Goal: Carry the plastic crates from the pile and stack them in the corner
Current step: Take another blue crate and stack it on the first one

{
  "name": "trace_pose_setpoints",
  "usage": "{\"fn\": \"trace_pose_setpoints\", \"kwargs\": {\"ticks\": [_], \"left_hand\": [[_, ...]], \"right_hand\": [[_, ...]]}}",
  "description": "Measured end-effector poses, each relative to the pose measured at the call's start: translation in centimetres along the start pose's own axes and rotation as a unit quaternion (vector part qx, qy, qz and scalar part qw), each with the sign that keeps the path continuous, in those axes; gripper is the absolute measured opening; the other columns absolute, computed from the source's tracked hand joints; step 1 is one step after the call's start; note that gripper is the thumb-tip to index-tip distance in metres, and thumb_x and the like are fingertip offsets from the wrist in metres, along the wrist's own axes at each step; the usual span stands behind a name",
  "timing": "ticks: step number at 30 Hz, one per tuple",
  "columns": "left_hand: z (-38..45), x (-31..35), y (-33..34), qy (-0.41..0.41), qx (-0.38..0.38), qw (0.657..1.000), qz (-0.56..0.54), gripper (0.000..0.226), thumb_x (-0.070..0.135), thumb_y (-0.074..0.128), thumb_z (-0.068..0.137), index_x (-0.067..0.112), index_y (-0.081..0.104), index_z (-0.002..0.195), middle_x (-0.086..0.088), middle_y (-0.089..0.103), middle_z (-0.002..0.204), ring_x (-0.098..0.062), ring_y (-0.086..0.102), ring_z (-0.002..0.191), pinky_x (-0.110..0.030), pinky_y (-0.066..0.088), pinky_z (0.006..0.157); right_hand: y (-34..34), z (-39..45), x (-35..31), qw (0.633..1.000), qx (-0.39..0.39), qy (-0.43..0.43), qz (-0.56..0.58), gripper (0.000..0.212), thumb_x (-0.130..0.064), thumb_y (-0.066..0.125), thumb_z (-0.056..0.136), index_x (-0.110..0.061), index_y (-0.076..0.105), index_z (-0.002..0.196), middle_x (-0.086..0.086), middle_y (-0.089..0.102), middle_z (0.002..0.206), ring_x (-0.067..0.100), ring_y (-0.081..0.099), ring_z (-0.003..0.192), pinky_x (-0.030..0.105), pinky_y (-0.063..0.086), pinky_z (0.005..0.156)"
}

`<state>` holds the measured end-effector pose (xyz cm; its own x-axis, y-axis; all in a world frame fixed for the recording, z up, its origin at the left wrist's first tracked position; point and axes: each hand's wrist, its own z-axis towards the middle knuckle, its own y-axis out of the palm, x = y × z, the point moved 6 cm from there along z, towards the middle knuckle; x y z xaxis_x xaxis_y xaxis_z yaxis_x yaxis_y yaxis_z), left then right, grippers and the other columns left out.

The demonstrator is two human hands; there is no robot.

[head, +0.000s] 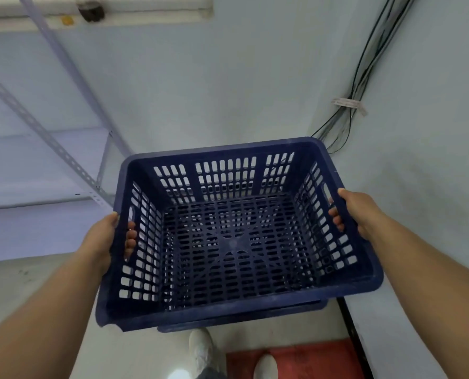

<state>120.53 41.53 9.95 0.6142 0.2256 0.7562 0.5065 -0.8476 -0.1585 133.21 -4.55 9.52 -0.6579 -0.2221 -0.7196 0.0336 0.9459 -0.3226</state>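
Note:
I hold an empty dark blue slotted plastic crate (pixel 236 236) in front of me, tilted slightly down to the left. My left hand (pixel 110 236) grips its left handle slot, fingers curled through to the inside. On the opposite side my right hand (pixel 351 212) grips the right handle slot the same way. Just under the crate's near edge the rim of another blue crate (pixel 241 317) shows; most of it is hidden. The room corner is straight ahead, beyond the crate.
A grey slotted-angle metal shelf (pixel 50 165) stands at the left against the wall. A bundle of cables (pixel 348 110) runs down the corner at the right. My white shoes (pixel 200 351) and a red mat (pixel 304 359) are on the floor below.

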Motion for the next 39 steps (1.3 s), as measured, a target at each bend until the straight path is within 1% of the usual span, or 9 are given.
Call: {"fn": "trace_pose_setpoints", "kwargs": {"ticks": [4,9,14,18,22,26,30,35,39], "left_hand": [[0.0,0.2,-0.5,-0.006,-0.001,1.000,0.010,0.041,0.039,0.029,0.097,0.009,0.052,0.080,-0.005,0.049,0.062,-0.015,0.044,0.045,-0.023,0.037,0.042],[-0.6,-1.3,-0.8,-0.013,0.001,1.000,0.003,0.042,0.041,0.030,0.097,0.009,0.053,0.083,-0.006,0.051,0.064,-0.016,0.045,0.048,-0.026,0.038,0.046],[-1.2,-2.3,-0.9,-0.021,0.006,1.000,-0.001,0.044,0.042,0.031,0.098,0.008,0.054,0.085,-0.007,0.054,0.066,-0.015,0.049,0.047,-0.020,0.042,0.040],[-1.2,-2.3,-0.8,-0.010,0.015,1.000,-0.005,0.045,0.042,0.030,0.098,0.006,0.055,0.089,-0.008,0.055,0.068,-0.017,0.049,0.054,-0.020,0.044,0.040],[-1.1,-2.4,-0.6,0.005,0.043,0.999,0.006,0.046,0.044,0.030,0.097,0.004,0.054,0.094,-0.009,0.053,0.069,-0.020,0.045,0.054,-0.030,0.040,0.051],[-0.8,-2.7,-0.8,0.015,0.062,0.998,0.022,0.047,0.046,0.030,0.096,0.007,0.055,0.087,-0.007,0.050,0.067,-0.019,0.041,0.054,-0.031,0.037,0.050],[-0.4,-2.6,-0.9,0.015,0.075,0.997,0.028,0.046,0.047,0.030,0.094,0.008,0.054,0.084,-0.006,0.048,0.065,-0.019,0.038,0.052,-0.030,0.035,0.049],[-0.3,-2.8,-0.9,0.026,0.077,0.996,0.027,0.045,0.044,0.032,0.094,0.008,0.055,0.083,-0.006,0.048,0.065,-0.019,0.038,0.053,-0.031,0.034,0.049],[-0.1,-2.7,-0.9,0.035,0.088,0.995,0.036,0.042,0.042,0.033,0.093,0.008,0.054,0.082,-0.005,0.047,0.064,-0.019,0.037,0.051,-0.030,0.033,0.049]], "right_hand": [[-0.1,-0.8,-0.1,1.000,-0.002,-0.005,-0.002,0.040,-0.035,0.036,0.100,0.000,0.055,0.101,0.012,0.053,0.070,0.023,0.042,0.052,0.033,0.036,0.050],[-0.6,-1.8,1.2,1.000,-0.007,0.001,0.006,0.039,-0.035,0.036,0.100,-0.002,0.056,0.096,0.012,0.053,0.071,0.023,0.043,0.053,0.033,0.036,0.049],[-0.8,-2.0,2.0,1.000,-0.012,0.000,-0.002,0.039,-0.036,0.035,0.100,-0.003,0.056,0.091,0.012,0.054,0.071,0.023,0.044,0.054,0.033,0.038,0.049],[-0.7,-2.0,1.9,1.000,-0.016,-0.003,-0.005,0.038,-0.036,0.035,0.100,-0.004,0.055,0.094,0.013,0.057,0.074,0.023,0.048,0.055,0.034,0.039,0.049],[-0.6,-2.1,1.9,1.000,-0.001,-0.016,-0.006,0.038,-0.035,0.036,0.100,-0.004,0.056,0.095,0.014,0.059,0.074,0.023,0.048,0.054,0.032,0.040,0.050],[-0.7,-2.0,2.2,0.999,0.031,-0.027,-0.005,0.038,-0.036,0.038,0.098,-0.004,0.059,0.096,0.012,0.057,0.070,0.022,0.045,0.051,0.032,0.038,0.049],[-0.6,-1.9,2.1,0.999,0.040,-0.029,0.000,0.039,-0.036,0.039,0.097,-0.002,0.059,0.098,0.012,0.055,0.068,0.022,0.043,0.050,0.030,0.037,0.049],[-0.7,-1.5,2.4,0.999,0.046,-0.030,-0.001,0.044,-0.036,0.039,0.096,0.001,0.059,0.110,0.013,0.056,0.069,0.022,0.044,0.050,0.030,0.038,0.048],[-0.7,-1.3,2.4,0.998,0.060,-0.033,-0.008,0.045,-0.035,0.039,0.096,0.002,0.058,0.114,0.013,0.057,0.069,0.022,0.045,0.048,0.030,0.038,0.047]]}}
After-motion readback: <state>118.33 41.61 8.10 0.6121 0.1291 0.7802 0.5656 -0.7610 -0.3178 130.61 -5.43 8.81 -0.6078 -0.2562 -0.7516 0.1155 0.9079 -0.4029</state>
